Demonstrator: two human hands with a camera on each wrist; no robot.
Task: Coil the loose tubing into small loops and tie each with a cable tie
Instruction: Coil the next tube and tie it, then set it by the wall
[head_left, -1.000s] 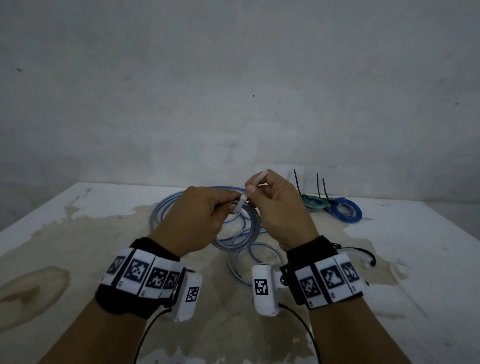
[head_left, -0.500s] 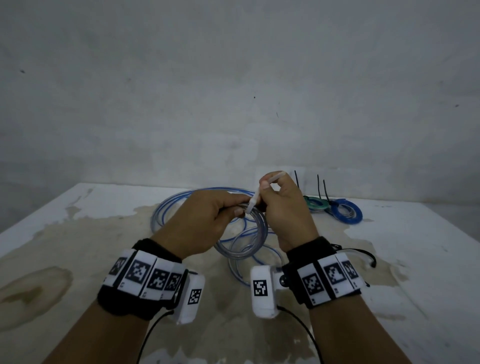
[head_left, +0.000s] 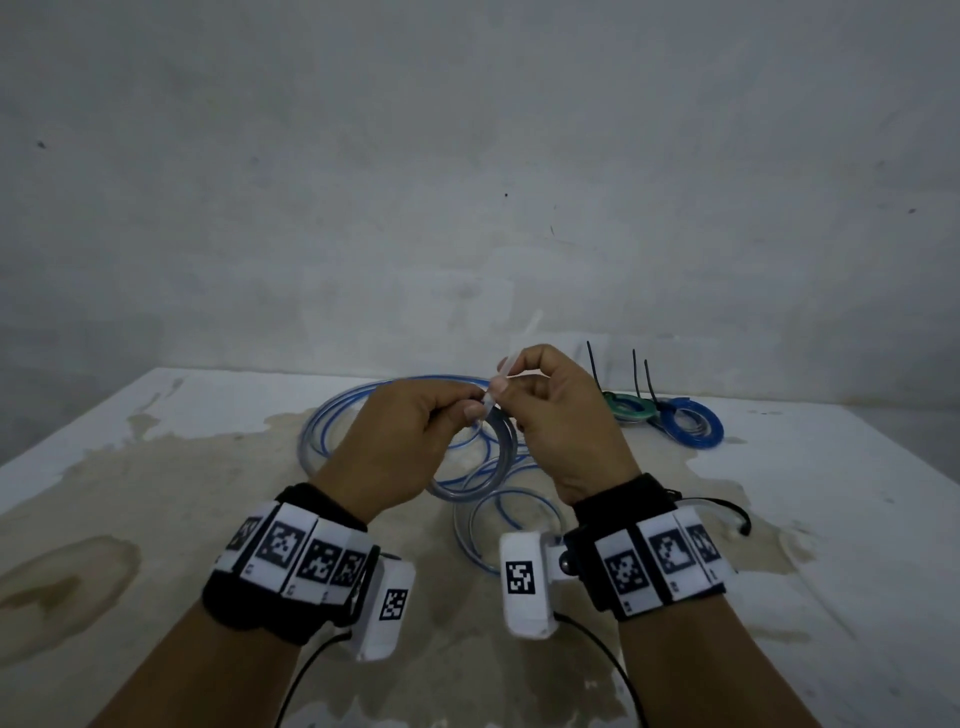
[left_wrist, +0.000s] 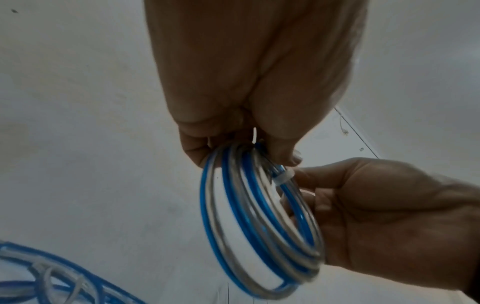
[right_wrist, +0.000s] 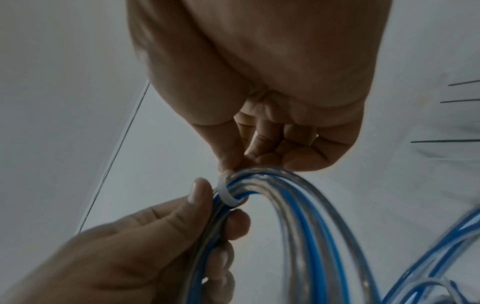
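A small coil of clear and blue tubing (head_left: 480, 467) hangs above the table between my hands. My left hand (head_left: 467, 410) grips the coil's top, its fingers curled round the strands (left_wrist: 259, 226). A white cable tie (right_wrist: 228, 195) is looped round the bundle next to my left thumb, and its head (left_wrist: 284, 176) sits on the outer strand. My right hand (head_left: 501, 382) pinches the tie's tail between thumb and forefinger just above the coil (right_wrist: 311, 226). The tail (head_left: 532, 322) sticks up past my right fingers.
Loose tubing (head_left: 358, 415) lies in wide loops on the stained white table (head_left: 156, 493) under and behind my hands. A green coil (head_left: 631, 408) and a blue coil (head_left: 693, 428), each with black tie tails upright, lie at the back right by the wall.
My right hand has drawn the white tie's tail upward, so more of it stands above my fingers. Both hands and the coil have shifted slightly right.
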